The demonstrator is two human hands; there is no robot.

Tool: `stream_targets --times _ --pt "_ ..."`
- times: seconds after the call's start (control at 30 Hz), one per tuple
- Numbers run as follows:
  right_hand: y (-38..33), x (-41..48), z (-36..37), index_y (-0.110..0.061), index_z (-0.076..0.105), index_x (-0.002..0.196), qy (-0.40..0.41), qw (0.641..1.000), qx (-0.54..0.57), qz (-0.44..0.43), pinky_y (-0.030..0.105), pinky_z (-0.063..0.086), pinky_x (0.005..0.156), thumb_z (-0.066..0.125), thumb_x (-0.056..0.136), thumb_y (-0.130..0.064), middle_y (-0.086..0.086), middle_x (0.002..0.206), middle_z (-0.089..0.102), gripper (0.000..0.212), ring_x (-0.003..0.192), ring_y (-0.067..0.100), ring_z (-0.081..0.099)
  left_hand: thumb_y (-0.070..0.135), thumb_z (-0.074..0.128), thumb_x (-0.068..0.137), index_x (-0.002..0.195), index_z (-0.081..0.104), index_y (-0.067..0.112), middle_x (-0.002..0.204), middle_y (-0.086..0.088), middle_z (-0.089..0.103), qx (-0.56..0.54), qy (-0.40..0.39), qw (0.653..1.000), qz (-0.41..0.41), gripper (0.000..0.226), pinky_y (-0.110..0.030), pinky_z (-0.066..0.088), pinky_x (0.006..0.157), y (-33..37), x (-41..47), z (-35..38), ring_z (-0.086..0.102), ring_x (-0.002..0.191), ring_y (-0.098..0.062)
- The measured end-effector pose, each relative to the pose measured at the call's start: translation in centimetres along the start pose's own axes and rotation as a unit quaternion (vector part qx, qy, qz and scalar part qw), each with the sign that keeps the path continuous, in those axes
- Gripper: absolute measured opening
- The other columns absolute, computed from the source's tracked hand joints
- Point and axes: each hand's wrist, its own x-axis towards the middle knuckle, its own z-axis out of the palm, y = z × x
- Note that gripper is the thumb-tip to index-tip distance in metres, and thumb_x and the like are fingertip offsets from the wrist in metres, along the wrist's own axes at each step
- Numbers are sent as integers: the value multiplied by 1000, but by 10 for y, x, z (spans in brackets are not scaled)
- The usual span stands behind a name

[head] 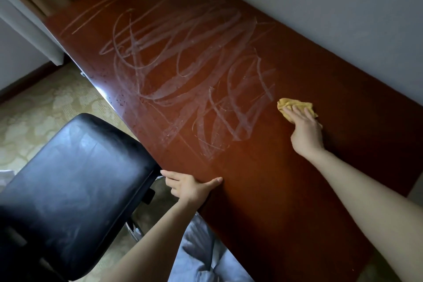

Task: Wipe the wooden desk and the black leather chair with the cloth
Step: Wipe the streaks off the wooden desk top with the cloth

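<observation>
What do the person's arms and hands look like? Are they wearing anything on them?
Both arms are bare, with no sleeves showing. The left grip and the right grip are plain bare hands: no gloves, rings, watch or bracelets that I can see.

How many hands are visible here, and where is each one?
2. The left hand rests on the wooden desk at its near edge, beside the black leather chair. The right hand presses the yellow cloth on the desk.

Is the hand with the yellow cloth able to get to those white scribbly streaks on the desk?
Probably yes. The right hand presses the cloth on the desk just beside the nearest streaks, and nothing lies between them.
</observation>
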Motion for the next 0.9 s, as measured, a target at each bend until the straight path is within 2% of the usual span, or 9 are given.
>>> stream_targets --times 0.1,0.17,0.27,0.4,0.53,0.6,0.77,0.83,0.9 --pt "-35 20 10 -34 36 142 0 999 11 37 45 11 114 42 86 12 -4 154 26 73 145 23 10 46 90 54 139 -32 -3 154 -25 -8 11 -4 1000 -8 157 -45 19 116 3 -1 0 12 140 -43" --pt "-53 22 16 -35 40 140 -3 999 32 31 42 12 114 40 86 12 -5 153 28 72 144 22 12 48 89 53 139 -32 -4 154 -25 -8 21 -7 1000 -18 158 -46 19 116 5 0 -1 12 140 -43" --pt "-76 9 28 -35 44 137 5 999 25 -40 41 16 115 41 85 13 -4 151 33 72 144 22 15 49 89 52 138 -32 -5 153 -25 -7 30 -16 999 -35 158 -48 18 116 9 0 -3 11 141 -43" --pt "-89 -24 47 -33 45 137 -9 993 29 -118 40 10 117 45 86 13 -7 149 36 69 144 19 15 44 89 57 139 -32 -3 155 -25 -8 9 -19 999 -44 154 -47 16 117 12 -1 -4 9 142 -43" --pt "-86 -68 58 -33 48 135 -13 984 53 -171 34 7 116 43 84 14 -10 147 39 70 144 16 17 35 78 75 145 -26 0 156 -22 -5 -48 9 998 -44 129 -43 16 116 11 -2 -1 12 141 -41" --pt "-81 -93 62 -32 53 133 -10 978 64 -199 35 11 116 43 82 16 -9 143 45 71 142 17 24 31 71 81 147 -21 2 156 -19 -1 -75 30 996 -43 117 -42 17 114 10 0 1 15 139 -40" --pt "-56 -147 64 -26 66 120 14 956 64 -285 46 32 106 46 72 20 -3 128 60 69 129 25 47 25 66 82 147 -20 1 154 -21 5 -83 53 994 -40 110 -42 19 113 6 3 6 21 136 -40" --pt "-35 -155 57 -26 66 120 -1 933 33 -359 50 36 103 52 68 20 -4 128 60 70 127 26 48 28 65 84 147 -19 3 155 -20 5 -89 60 993 -42 108 -43 19 112 5 4 8 21 136 -40" --pt "-11 -151 43 -27 62 124 -37 908 -5 -418 51 33 105 63 64 22 -6 132 56 78 130 25 45 31 65 85 147 -19 4 156 -18 4 -89 63 993 -47 108 -43 20 110 5 6 9 21 136 -39"
